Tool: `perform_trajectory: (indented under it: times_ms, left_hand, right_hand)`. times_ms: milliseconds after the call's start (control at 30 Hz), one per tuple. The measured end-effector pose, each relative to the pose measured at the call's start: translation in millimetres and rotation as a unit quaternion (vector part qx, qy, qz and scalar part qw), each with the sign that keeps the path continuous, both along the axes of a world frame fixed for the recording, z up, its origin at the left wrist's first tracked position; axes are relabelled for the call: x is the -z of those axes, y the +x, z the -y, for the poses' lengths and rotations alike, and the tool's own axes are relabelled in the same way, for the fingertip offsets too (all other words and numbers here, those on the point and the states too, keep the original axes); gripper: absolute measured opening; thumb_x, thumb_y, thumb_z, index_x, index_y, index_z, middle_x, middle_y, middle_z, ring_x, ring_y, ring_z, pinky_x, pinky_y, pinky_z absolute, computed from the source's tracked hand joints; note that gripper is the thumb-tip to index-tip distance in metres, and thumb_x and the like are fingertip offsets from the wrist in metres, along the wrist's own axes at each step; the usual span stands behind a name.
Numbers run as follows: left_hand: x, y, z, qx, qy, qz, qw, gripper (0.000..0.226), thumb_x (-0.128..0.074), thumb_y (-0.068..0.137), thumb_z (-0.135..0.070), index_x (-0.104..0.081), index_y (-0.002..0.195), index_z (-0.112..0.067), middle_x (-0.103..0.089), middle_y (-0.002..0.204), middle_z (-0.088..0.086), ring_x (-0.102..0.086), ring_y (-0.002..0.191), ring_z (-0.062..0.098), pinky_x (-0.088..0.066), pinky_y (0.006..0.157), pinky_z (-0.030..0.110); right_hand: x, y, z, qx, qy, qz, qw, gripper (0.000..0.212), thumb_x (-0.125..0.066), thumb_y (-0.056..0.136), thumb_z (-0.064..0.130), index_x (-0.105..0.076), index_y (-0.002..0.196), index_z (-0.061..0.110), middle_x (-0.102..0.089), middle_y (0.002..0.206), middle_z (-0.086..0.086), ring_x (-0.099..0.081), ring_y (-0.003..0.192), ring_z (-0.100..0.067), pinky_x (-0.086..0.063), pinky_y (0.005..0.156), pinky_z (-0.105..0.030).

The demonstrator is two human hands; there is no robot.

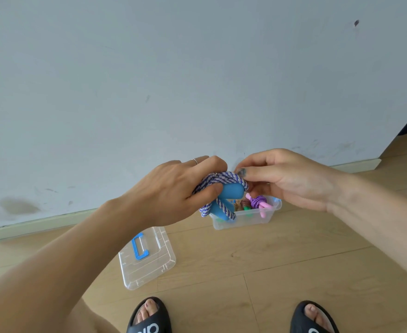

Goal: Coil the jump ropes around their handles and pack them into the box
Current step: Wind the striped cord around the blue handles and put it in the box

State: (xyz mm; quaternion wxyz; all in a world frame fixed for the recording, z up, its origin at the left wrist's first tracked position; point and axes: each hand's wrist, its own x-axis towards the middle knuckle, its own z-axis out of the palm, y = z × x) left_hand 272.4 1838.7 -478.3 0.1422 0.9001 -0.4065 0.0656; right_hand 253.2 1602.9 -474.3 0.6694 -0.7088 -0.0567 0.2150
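A pale wall [197, 80] fills the view beyond both hands, with a skirting strip [41, 224] where it meets the wood floor [270, 260] below them. Under the left forearm, nearer the person than the hands, a clear lid [149, 267] lies flat on the floor with a blue handle [140, 246] on it. Just below and beyond the hands a clear box [245, 218] stands open against the wall; in it lie a purple rope [257, 202] coiled on pink handles and a brownish bundle with a green end, much of both hidden behind the hands and the box wall. The left hand [173, 193] is curled round a blue-handled rope [221, 182], its fingers and thumb gripping the two blue handles [231, 192] and the purple-and-white cord wound over them; one handle points toward the right hand, the other slopes down over the box's near left corner. The right hand [286, 179], just beside the left, has thumb and fingers bent toward the cord at the handle tip; whether they pinch it cannot be told, since the fingertips are hidden behind the thumb. A thin ring [194, 161] sits on a left finger. Below the hands two black sandals [149, 318] are cut off by the frame edge.
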Motion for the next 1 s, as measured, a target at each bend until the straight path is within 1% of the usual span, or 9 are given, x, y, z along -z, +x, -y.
perform_trajectory:
  times_ms: [167, 300, 400, 533, 600, 700, 800, 933, 1000]
  left_hand:
    - [-0.2, -2.1, -0.7, 0.041, -0.004, -0.028, 0.999, 0.023, -0.035, 0.1, -0.049, -0.035, 0.121, -0.039, -0.051, 0.108, -0.021, -0.053, 0.075, 0.02, -0.041, 0.07, 0.033]
    - [-1.0, -5.6, 0.5, 0.067, -0.013, -0.036, 0.997, 0.025, -0.034, 0.098, -0.055, -0.033, 0.12, -0.042, -0.044, 0.104, -0.026, -0.052, 0.071, 0.016, -0.042, 0.065, 0.031]
    - [-0.4, -9.2, 3.8, 0.085, -0.02, -0.043, 0.995, 0.026, -0.034, 0.099, -0.056, -0.034, 0.122, -0.044, -0.047, 0.106, -0.024, -0.052, 0.068, 0.013, -0.042, 0.061, 0.029]
    - [5.2, -10.6, 9.4, 0.058, 0.005, -0.051, 0.997, 0.028, -0.031, 0.098, -0.059, -0.033, 0.121, -0.045, -0.054, 0.106, -0.019, -0.051, 0.068, 0.013, -0.047, 0.063, 0.033]
    - [13.3, -6.9, 14.9, -0.012, -0.015, -0.12, 0.993, 0.028, -0.033, 0.096, -0.06, -0.037, 0.117, -0.042, -0.059, 0.106, -0.015, -0.054, 0.073, 0.012, -0.048, 0.072, 0.038]
    - [33.0, 4.6, 31.8, -0.088, -0.078, -0.247, 0.962, 0.022, -0.039, 0.099, -0.055, -0.039, 0.11, -0.036, -0.065, 0.094, -0.001, -0.058, 0.067, 0.013, -0.048, 0.071, 0.036]
    - [53.6, 24.2, 52.2, -0.16, -0.136, -0.36, 0.909, 0.03, -0.041, 0.099, -0.054, -0.042, 0.107, -0.025, -0.067, 0.092, 0.014, -0.062, 0.056, 0.021, -0.052, 0.06, 0.031]
    - [76.7, 55.9, 79.7, -0.257, -0.241, -0.488, 0.799, 0.036, -0.042, 0.096, -0.052, -0.041, 0.112, -0.02, -0.069, 0.091, 0.02, -0.063, 0.054, 0.032, -0.059, 0.063, 0.047]
    - [85.6, 72.9, 91.0, -0.279, -0.281, -0.535, 0.747, 0.041, -0.04, 0.099, -0.048, -0.037, 0.12, -0.013, -0.066, 0.094, 0.023, -0.063, 0.057, 0.034, -0.057, 0.06, 0.047]
  right_hand:
    - [5.8, 2.2, -3.1, -0.011, -0.011, -0.02, 1.0, 0.013, -0.055, 0.099, 0.011, -0.063, 0.098, 0.0, -0.053, 0.077, -0.011, -0.043, 0.062, -0.016, -0.04, 0.052, -0.021]
    - [10.2, 4.6, -4.2, -0.031, 0.026, -0.046, 0.998, 0.012, -0.056, 0.098, 0.012, -0.063, 0.093, 0.005, -0.048, 0.073, -0.006, -0.042, 0.062, -0.014, -0.032, 0.062, -0.03]
    - [14.3, 10.3, -7.2, -0.03, 0.07, -0.088, 0.993, 0.015, -0.054, 0.098, 0.008, -0.062, 0.086, 0.008, -0.045, 0.072, -0.004, -0.04, 0.06, -0.01, -0.029, 0.06, -0.028]
    - [24.0, 18.0, -11.6, -0.034, 0.061, -0.114, 0.991, 0.013, -0.058, 0.096, 0.01, -0.068, 0.099, 0.001, -0.059, 0.087, -0.013, -0.053, 0.076, -0.019, -0.045, 0.072, -0.031]
    - [28.7, 23.6, -10.6, 0.047, 0.067, -0.116, 0.99, 0.018, -0.059, 0.097, 0.013, -0.065, 0.107, -0.002, -0.063, 0.091, -0.016, -0.059, 0.082, -0.023, -0.049, 0.077, -0.034]
    - [34.8, 34.2, -0.6, 0.223, 0.075, -0.133, 0.963, 0.016, -0.057, 0.098, 0.021, -0.059, 0.096, 0.005, -0.06, 0.082, -0.012, -0.058, 0.069, -0.02, -0.049, 0.067, -0.029]
    - [41.9, 43.5, 11.4, 0.317, 0.049, -0.152, 0.935, 0.023, -0.05, 0.1, 0.028, -0.055, 0.092, 0.007, -0.06, 0.084, -0.013, -0.06, 0.076, -0.026, -0.054, 0.073, -0.034]
    - [55.8, 51.2, 8.8, 0.299, 0.023, -0.187, 0.935, 0.022, -0.048, 0.099, 0.029, -0.052, 0.093, 0.007, -0.06, 0.089, -0.016, -0.063, 0.078, -0.029, -0.056, 0.084, -0.043]
    - [62.9, 55.9, 5.6, 0.248, 0.036, -0.213, 0.944, 0.026, -0.052, 0.096, 0.033, -0.058, 0.097, 0.008, -0.064, 0.092, -0.018, -0.068, 0.081, -0.032, -0.057, 0.089, -0.047]
